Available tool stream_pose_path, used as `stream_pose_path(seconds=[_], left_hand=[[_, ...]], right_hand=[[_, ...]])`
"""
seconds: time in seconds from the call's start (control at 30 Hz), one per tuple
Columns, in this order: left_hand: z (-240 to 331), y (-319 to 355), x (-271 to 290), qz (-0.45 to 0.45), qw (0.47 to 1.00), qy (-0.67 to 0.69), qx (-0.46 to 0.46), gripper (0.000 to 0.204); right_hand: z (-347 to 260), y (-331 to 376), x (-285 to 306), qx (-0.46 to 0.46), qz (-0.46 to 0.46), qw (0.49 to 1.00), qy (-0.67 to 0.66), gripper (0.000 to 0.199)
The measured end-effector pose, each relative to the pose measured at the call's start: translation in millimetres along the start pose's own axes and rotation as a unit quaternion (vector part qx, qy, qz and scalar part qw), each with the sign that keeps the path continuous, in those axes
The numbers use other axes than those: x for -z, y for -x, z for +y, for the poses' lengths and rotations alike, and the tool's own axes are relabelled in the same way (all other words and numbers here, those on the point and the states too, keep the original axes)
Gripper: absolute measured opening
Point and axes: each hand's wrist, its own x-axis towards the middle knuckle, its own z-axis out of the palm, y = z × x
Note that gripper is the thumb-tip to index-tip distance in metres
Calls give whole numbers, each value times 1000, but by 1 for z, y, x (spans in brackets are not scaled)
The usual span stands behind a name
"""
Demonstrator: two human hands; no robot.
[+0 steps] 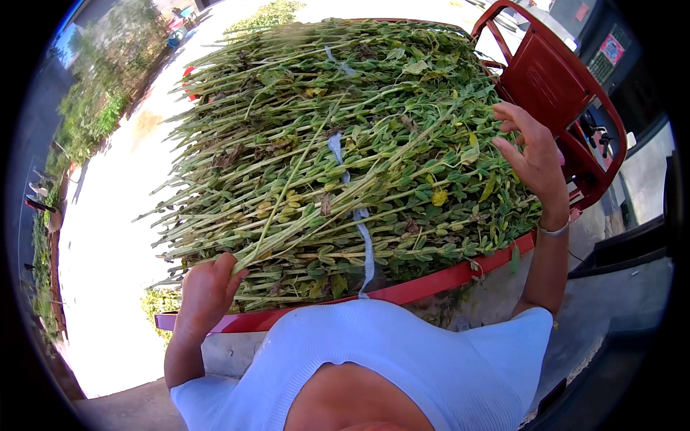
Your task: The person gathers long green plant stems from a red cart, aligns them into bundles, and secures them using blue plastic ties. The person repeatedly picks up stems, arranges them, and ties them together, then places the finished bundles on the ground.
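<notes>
A thick pile of cut green stalks (287, 136) with leaves and pods, resembling sesame, lies crosswise on a red-sided cart. The bare stalk ends point left and the leafy, podded ends right. At the pile's near left, my left hand (210, 287) is closed around the ends of a few pale stalks (287, 228), which slant up and right over the rest. Above the leafy ends at the right, my right hand (530, 151) is raised with its fingers apart and slightly curled, holding nothing. A bluish cloth strip (367, 248) runs over the near stalks and partly under them.
The cart's red side rail (438, 281) curves between my body and the pile. A red seat-like back panel with a tubular frame (550, 68) rises at the far right. Bright paved ground (108, 251) and a strip of bushes (108, 72) lie to the left.
</notes>
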Motion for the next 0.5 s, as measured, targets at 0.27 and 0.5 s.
stream_pose_path(seconds=[0.27,0.5], left_hand=[[0,9,1,36,997,-72,13,26],[-65,-6,-8,54,989,137,23,49]], right_hand=[[-84,-142,-217,299,-321,891,120,37],[-5,-153,-146,227,-278,931,66,11]])
